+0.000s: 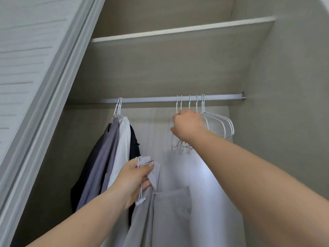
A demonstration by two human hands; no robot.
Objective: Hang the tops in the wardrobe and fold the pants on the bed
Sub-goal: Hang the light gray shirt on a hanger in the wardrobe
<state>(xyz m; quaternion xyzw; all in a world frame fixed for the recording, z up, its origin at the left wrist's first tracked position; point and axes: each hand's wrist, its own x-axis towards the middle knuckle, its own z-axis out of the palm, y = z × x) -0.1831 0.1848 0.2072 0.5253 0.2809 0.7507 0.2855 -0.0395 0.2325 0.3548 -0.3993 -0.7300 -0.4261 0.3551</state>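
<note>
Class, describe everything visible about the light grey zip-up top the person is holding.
The light grey zip-up top looks like thin, smooth fabric, with an open zipper edge, a white drawstring with toggles, and a patch pocket. It hangs limp inside the wardrobe, unhung, pinched near its collar by the left hand; its lower part runs out of frame.

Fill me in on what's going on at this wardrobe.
A person is hanging tops. The left hand holds up a light grey zip top by its collar. The right hand reaches among the empty white hangers on the rail. Three tops already hang at the rail's left end.
</note>
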